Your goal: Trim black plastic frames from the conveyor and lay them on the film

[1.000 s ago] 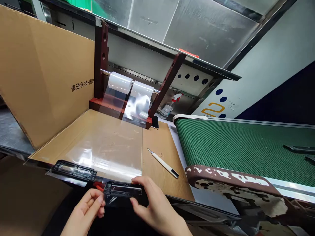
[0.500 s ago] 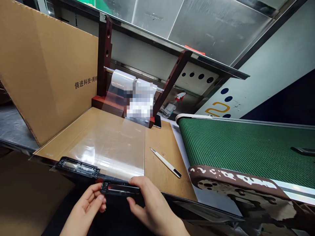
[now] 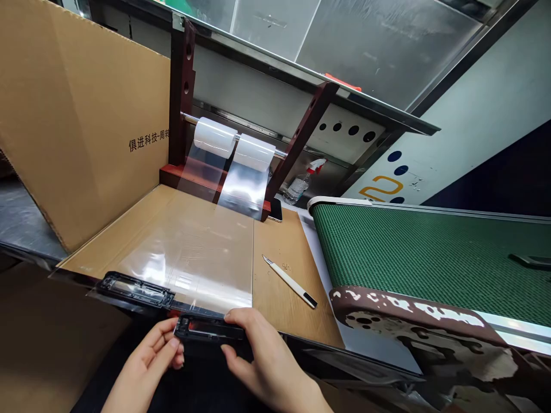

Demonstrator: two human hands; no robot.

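Observation:
A small black rectangular frame part sits between both hands at the near edge of the board. My left hand pinches its left end with fingertips. My right hand grips its right end, thumb below and fingers on top. A second black frame part lies to the left on the edge of a clear film sheet. The film runs down from two white rolls on a dark red stand.
A white craft knife lies on the brown board right of the film. A green conveyor belt fills the right side, with a dark part on it far right. A cardboard wall stands left. A spray bottle is behind.
The black part has been lifted slightly off the film edge toward me, and both hands have closed in on its ends. The view has shifted a little.

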